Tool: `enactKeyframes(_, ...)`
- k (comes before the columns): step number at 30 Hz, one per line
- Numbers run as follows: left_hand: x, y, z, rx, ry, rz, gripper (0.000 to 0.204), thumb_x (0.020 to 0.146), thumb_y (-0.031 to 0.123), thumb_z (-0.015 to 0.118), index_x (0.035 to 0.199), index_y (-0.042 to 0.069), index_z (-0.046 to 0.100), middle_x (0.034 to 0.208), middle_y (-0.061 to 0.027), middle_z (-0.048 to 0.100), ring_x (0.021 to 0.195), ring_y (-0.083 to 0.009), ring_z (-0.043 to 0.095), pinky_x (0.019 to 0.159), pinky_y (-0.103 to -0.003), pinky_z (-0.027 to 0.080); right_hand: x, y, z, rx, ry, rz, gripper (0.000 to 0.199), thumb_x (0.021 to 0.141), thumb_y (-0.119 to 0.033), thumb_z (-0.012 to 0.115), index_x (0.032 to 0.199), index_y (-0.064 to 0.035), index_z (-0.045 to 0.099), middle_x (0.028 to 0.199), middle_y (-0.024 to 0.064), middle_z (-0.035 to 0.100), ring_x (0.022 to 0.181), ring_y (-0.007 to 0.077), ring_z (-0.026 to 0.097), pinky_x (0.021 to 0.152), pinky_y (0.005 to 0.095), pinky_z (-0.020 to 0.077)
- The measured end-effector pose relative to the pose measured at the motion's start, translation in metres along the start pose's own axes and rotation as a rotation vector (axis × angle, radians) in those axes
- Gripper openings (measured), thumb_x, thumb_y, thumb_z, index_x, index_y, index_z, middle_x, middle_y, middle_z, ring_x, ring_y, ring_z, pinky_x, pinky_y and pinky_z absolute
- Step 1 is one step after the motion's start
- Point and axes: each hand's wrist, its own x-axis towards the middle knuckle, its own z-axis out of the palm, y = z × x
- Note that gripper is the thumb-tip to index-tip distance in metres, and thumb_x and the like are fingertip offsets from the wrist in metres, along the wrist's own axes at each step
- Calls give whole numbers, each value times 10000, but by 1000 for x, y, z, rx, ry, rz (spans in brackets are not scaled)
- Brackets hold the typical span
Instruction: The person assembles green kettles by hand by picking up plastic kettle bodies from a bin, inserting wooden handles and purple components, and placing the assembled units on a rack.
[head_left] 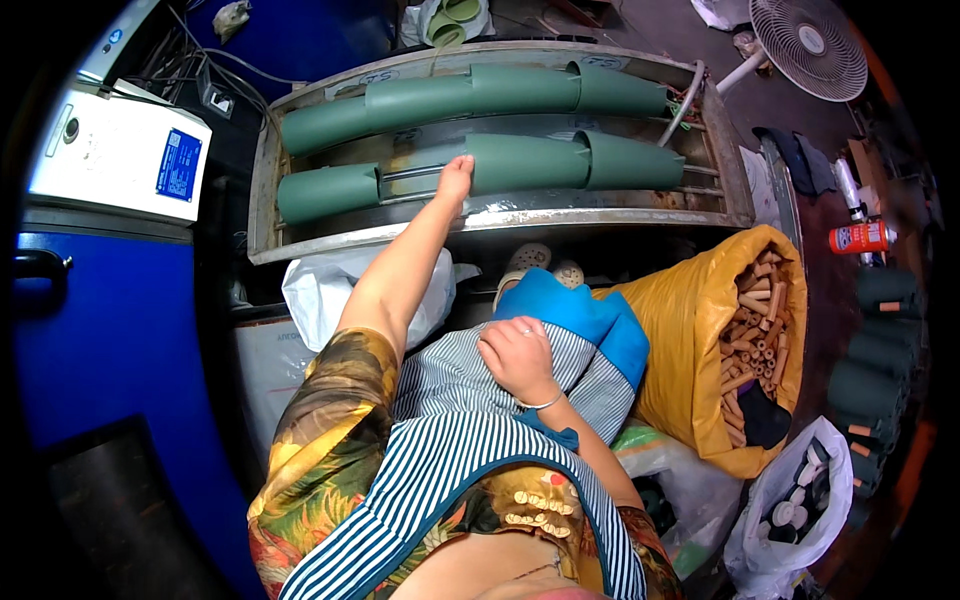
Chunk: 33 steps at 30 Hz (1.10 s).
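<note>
My left hand (456,178) reaches out over a long metal trough (360,240), fingers closed at the left rim of a dark green tube (530,163). That tube lies in the near row; its right end meets another green tube (635,162). Left of my hand, past a gap where metal rods show, is a third near-row tube (325,193). Several more green tubes (420,105) lie end to end in the far row. My right hand (518,355) rests on the striped apron (450,375) over my lap, fingers loosely bent and holding nothing visible.
At right stands a yellow sack (680,350) of brown cylinders. Below it sits a white bag (800,530) of round pieces. A fan (808,45), spray can (862,237) and more green tubes (880,370) lie farther right. A blue-and-white machine (110,320) borders the left.
</note>
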Motion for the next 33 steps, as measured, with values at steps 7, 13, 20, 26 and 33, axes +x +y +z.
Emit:
enactKeyframes(7, -7, 41, -156, 2378, -439, 435, 240, 935, 223, 542, 1030, 210, 762, 1101, -1, 715, 1248, -211, 554, 1227, -548, 63, 5, -4, 4, 10, 0, 7, 141, 826, -215, 689, 850, -82, 650, 859, 48, 642, 824, 225, 607, 852, 383, 454)
enactKeyframes(13, -3, 148, -251, 1541, 102, 906, 165, 838, 118, 579, 958, 36, 656, 910, -141, 658, 831, -303, 632, 749, -426, 518, 4, -6, 7, -32, 1, -11, 137, 839, -222, 673, 852, -88, 647, 840, 44, 621, 812, 221, 601, 846, 384, 455)
enactKeyframes(20, 26, 207, -325, 1216, 38, 1008, 220, 970, 184, 546, 1097, 44, 659, 916, -72, 641, 794, -187, 586, 700, -334, 510, 5, -9, 13, -19, 43, -21, 130, 846, -217, 662, 820, -92, 640, 817, 37, 624, 797, 224, 604, 820, 391, 453)
enactKeyframes(26, -29, 240, -248, 1595, 180, 1006, 387, 885, 224, 649, 1265, 156, 653, 1119, -165, 677, 1022, -309, 653, 893, -413, 518, -8, -6, 11, -69, 61, -52, 127, 841, -215, 662, 818, -91, 645, 805, 40, 624, 795, 224, 606, 825, 389, 455)
enactKeyframes(33, -100, 231, -163, 1561, 16, 691, 391, 927, 319, 628, 1271, 133, 639, 1203, -165, 635, 1108, -356, 600, 962, -464, 474, -16, -5, 9, -41, 80, -60, 126, 847, -219, 659, 825, -96, 646, 816, 35, 619, 804, 220, 601, 830, 379, 452)
